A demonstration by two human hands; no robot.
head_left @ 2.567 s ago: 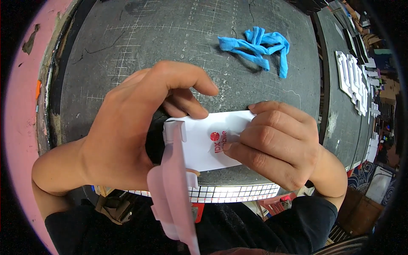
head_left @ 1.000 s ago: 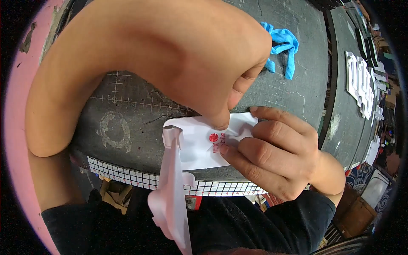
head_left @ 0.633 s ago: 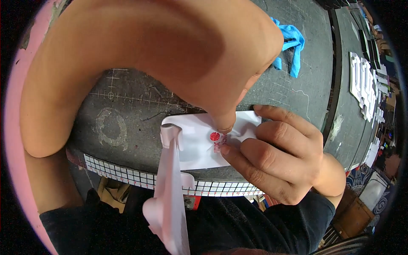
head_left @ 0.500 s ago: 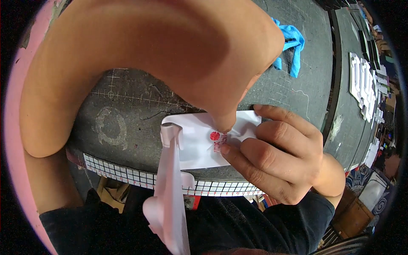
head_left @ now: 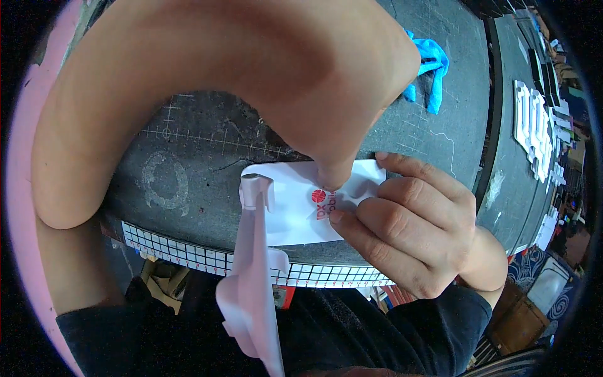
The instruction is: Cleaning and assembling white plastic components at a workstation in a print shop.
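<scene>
On the dark cutting mat (head_left: 207, 188) a white plastic stand (head_left: 289, 220) rests with its flat panel down. From the panel's left end a narrow curved part (head_left: 251, 283) rises toward me over the mat's front edge. A red round mark and red lettering (head_left: 320, 202) lie mid-panel. My left hand (head_left: 333, 113) arches over from the far side, closed, one fingertip pressed on the panel by the lettering; its other fingers are hidden behind it. My right hand (head_left: 421, 232) is closed on the panel's right end, fingers bent, one fingertip beside the lettering, another at the far corner.
A blue cloth or glove (head_left: 432, 69) lies on the mat at the far right. A white gridded ruler strip (head_left: 182, 251) runs along the front edge. Several white plastic parts (head_left: 531, 125) lie on another dark surface at the right. A pink edge (head_left: 25, 207) borders the left.
Almost nothing differs. The stand and both hands appear slightly higher in the view, as does the ruler strip. Both hands stay in contact with the panel beside the lettering.
</scene>
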